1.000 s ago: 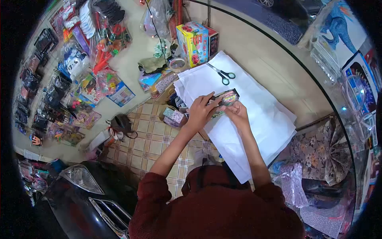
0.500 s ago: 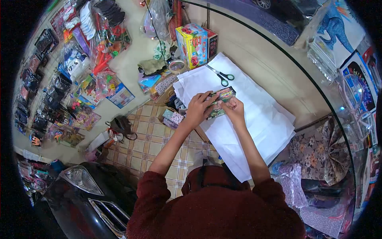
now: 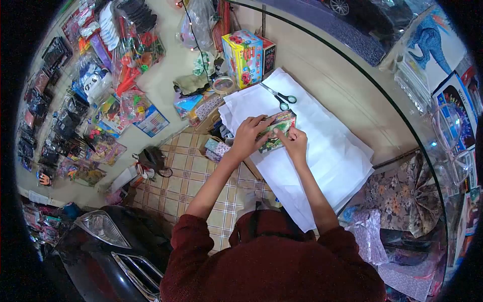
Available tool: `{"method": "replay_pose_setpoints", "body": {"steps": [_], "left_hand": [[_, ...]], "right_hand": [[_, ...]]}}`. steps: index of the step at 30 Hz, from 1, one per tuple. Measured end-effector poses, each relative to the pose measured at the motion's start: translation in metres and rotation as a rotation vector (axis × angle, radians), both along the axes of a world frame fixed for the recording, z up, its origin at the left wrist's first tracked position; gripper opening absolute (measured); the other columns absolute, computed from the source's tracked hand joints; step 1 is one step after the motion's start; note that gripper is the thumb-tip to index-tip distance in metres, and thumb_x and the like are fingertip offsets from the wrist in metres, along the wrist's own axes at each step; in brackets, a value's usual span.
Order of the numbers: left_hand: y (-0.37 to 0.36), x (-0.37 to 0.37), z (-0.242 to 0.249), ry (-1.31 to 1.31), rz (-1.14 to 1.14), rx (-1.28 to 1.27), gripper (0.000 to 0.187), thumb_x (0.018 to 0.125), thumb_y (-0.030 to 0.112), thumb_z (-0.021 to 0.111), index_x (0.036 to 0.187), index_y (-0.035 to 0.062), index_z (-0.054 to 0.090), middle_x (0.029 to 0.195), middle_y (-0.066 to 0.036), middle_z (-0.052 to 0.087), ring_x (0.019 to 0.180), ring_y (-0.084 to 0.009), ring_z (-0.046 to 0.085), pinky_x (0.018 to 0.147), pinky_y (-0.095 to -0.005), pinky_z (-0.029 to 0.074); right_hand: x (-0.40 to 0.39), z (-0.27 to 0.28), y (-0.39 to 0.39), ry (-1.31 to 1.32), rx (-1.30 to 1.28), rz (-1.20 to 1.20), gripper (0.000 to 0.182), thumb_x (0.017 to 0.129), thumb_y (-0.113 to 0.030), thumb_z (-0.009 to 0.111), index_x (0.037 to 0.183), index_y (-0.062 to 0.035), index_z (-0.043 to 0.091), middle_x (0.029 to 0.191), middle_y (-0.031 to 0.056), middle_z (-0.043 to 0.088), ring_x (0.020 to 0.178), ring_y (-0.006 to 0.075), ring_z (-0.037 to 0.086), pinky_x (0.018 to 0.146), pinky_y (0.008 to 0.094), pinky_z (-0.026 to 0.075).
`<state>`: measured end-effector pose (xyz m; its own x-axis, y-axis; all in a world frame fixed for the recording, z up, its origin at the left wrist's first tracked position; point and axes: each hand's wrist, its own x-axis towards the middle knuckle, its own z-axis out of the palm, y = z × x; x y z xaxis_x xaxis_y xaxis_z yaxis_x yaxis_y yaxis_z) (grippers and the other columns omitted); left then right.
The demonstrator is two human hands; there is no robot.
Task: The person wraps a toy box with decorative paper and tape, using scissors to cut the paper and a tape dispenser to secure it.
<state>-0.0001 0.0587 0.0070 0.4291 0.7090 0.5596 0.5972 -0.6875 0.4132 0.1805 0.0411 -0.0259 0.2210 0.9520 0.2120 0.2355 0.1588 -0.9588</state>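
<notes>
Both hands grip a small rectangular cardboard box printed in green and red, held just above the stack of large white paper sheets spread on the counter. The left hand has its fingers curled over the box's left end, and the right hand pinches its near right edge. A pair of black-handled scissors lies on the sheets well beyond the box, near a colourful yellow-and-blue toy carton.

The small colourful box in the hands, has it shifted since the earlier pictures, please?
Yes. The small box has turned and slid slightly left, away from the scissors, on the white paper.
</notes>
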Motion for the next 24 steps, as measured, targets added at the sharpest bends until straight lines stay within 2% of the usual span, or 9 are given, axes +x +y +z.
{"method": "replay_pose_setpoints", "body": {"steps": [4,10,13,14,18,19,20,23,24], "left_hand": [[-0.001,0.000,0.003,-0.024,-0.001,-0.022,0.057,0.076,0.018,0.070,0.131,0.0175,0.055,0.118,-0.015,0.060,0.098,-0.0327,0.058,0.087,-0.0410,0.047],[-0.003,-0.005,0.012,-0.062,-0.008,-0.174,0.055,0.077,0.016,0.070,0.130,0.0132,0.055,0.120,-0.014,0.060,0.106,-0.0327,0.058,0.093,-0.0382,0.045],[0.015,-0.018,0.010,-0.185,-0.202,-0.224,0.058,0.076,0.012,0.070,0.132,0.0120,0.052,0.115,-0.017,0.061,0.102,-0.0351,0.059,0.089,-0.0390,0.048],[0.019,-0.020,0.002,-0.224,-0.188,-0.205,0.054,0.079,0.013,0.071,0.129,0.0089,0.053,0.112,-0.015,0.063,0.098,-0.0283,0.063,0.086,-0.0346,0.049],[0.009,-0.028,0.011,-0.467,-0.146,-0.607,0.037,0.085,0.019,0.070,0.118,0.0060,0.059,0.108,-0.008,0.064,0.094,-0.0117,0.059,0.082,-0.0279,0.048],[0.008,-0.029,0.006,-0.484,-0.177,-0.606,0.036,0.085,0.019,0.069,0.117,0.0061,0.059,0.108,-0.007,0.064,0.095,-0.0118,0.059,0.082,-0.0278,0.048],[0.009,-0.031,-0.003,-0.501,-0.207,-0.606,0.035,0.086,0.019,0.069,0.117,0.0062,0.059,0.108,-0.007,0.064,0.095,-0.0119,0.059,0.082,-0.0277,0.048],[0.001,-0.029,-0.004,-0.545,-0.255,-0.718,0.034,0.088,0.020,0.067,0.117,0.0052,0.059,0.108,-0.005,0.064,0.097,-0.0111,0.058,0.084,-0.0263,0.047],[-0.001,-0.028,-0.005,-0.557,-0.266,-0.737,0.034,0.088,0.020,0.066,0.117,0.0048,0.059,0.108,-0.005,0.064,0.097,-0.0108,0.057,0.084,-0.0261,0.047]], "right_hand": [[0.004,-0.010,-0.001,-0.014,-0.059,0.014,0.059,0.074,-0.030,0.080,0.054,-0.0089,0.029,0.050,-0.0048,0.030,0.049,0.0072,0.028,0.045,0.0284,0.024],[0.009,-0.008,-0.010,-0.038,-0.123,0.065,0.054,0.073,-0.027,0.081,0.055,-0.0078,0.034,0.048,-0.0023,0.039,0.048,0.0063,0.041,0.044,0.0269,0.032],[0.007,-0.007,-0.008,-0.215,-0.006,0.039,0.050,0.074,-0.024,0.080,0.056,-0.0064,0.037,0.050,-0.0011,0.043,0.049,0.0063,0.043,0.045,0.0263,0.034],[0.007,-0.004,-0.009,-0.195,0.012,0.069,0.047,0.075,-0.021,0.079,0.058,-0.0070,0.038,0.052,-0.0022,0.043,0.050,0.0053,0.043,0.046,0.0246,0.034],[0.007,0.034,-0.021,-0.125,0.137,0.167,0.036,0.078,-0.014,0.077,0.064,-0.0067,0.045,0.057,-0.0033,0.046,0.055,0.0039,0.044,0.051,0.0212,0.037],[0.008,0.043,-0.024,-0.109,0.180,0.184,0.033,0.078,-0.014,0.077,0.066,-0.0059,0.047,0.057,-0.0028,0.048,0.055,0.0043,0.045,0.052,0.0213,0.037],[0.016,0.051,-0.025,-0.203,0.126,0.244,0.029,0.073,-0.015,0.079,0.080,-0.0036,0.054,0.075,0.0042,0.059,0.069,0.0125,0.054,0.066,0.0266,0.044],[0.015,0.081,-0.033,-0.530,0.306,0.278,0.042,0.070,-0.020,0.081,0.100,-0.0043,0.057,0.103,0.0109,0.059,0.096,0.0235,0.055,0.086,0.0343,0.043],[0.021,0.078,-0.030,-0.572,0.224,0.420,0.067,0.068,-0.034,0.081,0.122,-0.0079,0.050,0.128,0.0159,0.047,0.120,0.0336,0.042,0.099,0.0420,0.034]]}}
